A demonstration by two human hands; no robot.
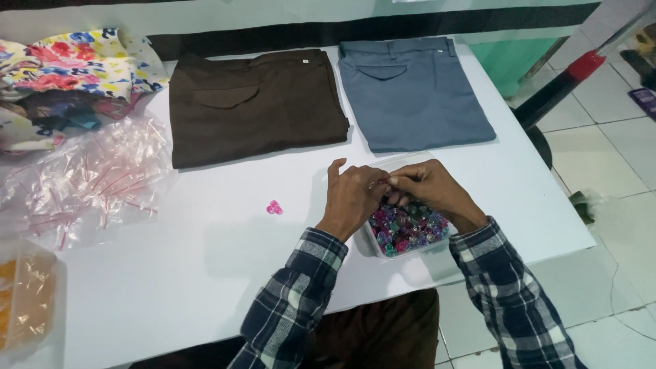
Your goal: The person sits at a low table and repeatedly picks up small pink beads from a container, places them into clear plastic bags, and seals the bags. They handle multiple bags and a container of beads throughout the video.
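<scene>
A clear box [437, 240] full of shiny colored beads [408, 231] sits on the white table [205, 273], and the left hand [353, 198] and right hand [429, 186] pinch something tiny above it, too small to tell.

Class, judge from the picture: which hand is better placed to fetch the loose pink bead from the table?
Left. The left hand is nearer the pink bead; the right hand hovers over the bead container.

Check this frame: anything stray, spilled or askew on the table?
One small pink piece lies alone on the white table, apart from the clear tub of coloured beads under the left hand and right hand. The small plastic bags lie in a loose heap. Both folded trousers lie flat.
</scene>
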